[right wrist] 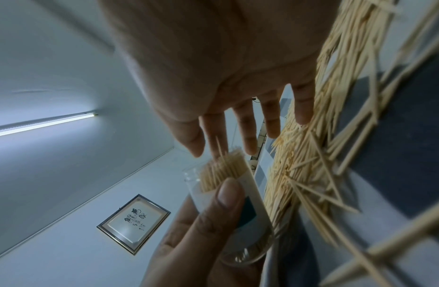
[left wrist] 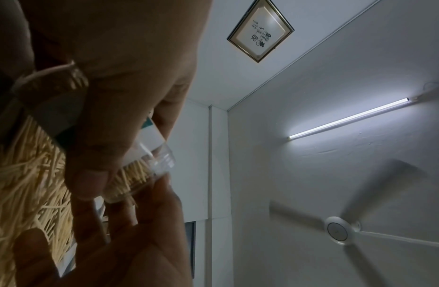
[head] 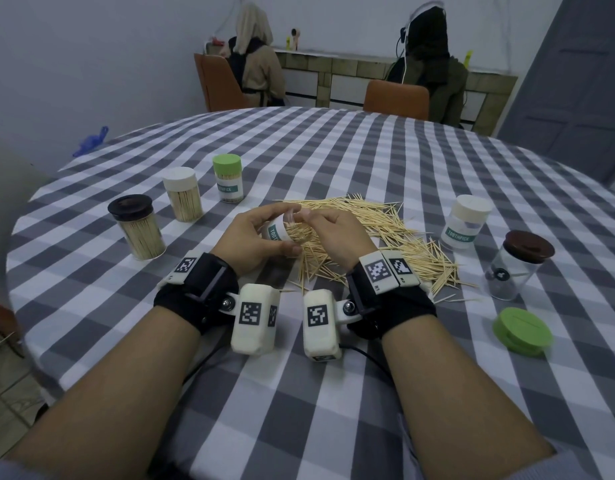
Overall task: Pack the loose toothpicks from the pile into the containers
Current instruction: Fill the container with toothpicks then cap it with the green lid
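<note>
Left hand (head: 255,233) curls its fingers and thumb round a clear toothpick container (head: 288,232), holding it tilted just above the table (head: 333,393) with its open mouth toward the right hand (head: 337,233). That container carries a white label with a teal band and is already largely filled with toothpicks. Right hand meets it at the mouth, thumb and forefinger pinched on a few toothpicks (right wrist: 219,149) there, the other fingers loosely extended over the pile.

Directly beyond and to the right of both hands lies the pile of loose toothpicks (head: 378,233), spread wide on the grey and white checked cloth; strays trail out past the right wrist. The right hand's little finger touches the pile in the right wrist view.

Left of the left hand stand three full, capped containers in a slanting row: a dark-lidded jar (head: 137,227) nearest, a white-lidded jar (head: 183,194) beyond it, a green-lidded jar (head: 228,178) farthest. Right of the right hand, past the pile, stands a white-capped labelled container (head: 467,221), and further right a clear jar with a dark lid (head: 515,265), nearly empty. A loose green lid (head: 522,330) lies flat on the table near the right forearm.

Across the table two people sit with backs turned at a counter. Overhead, the wrist views show a ceiling fan (left wrist: 338,233), a tube light (left wrist: 348,118) and a framed picture (left wrist: 260,30).
</note>
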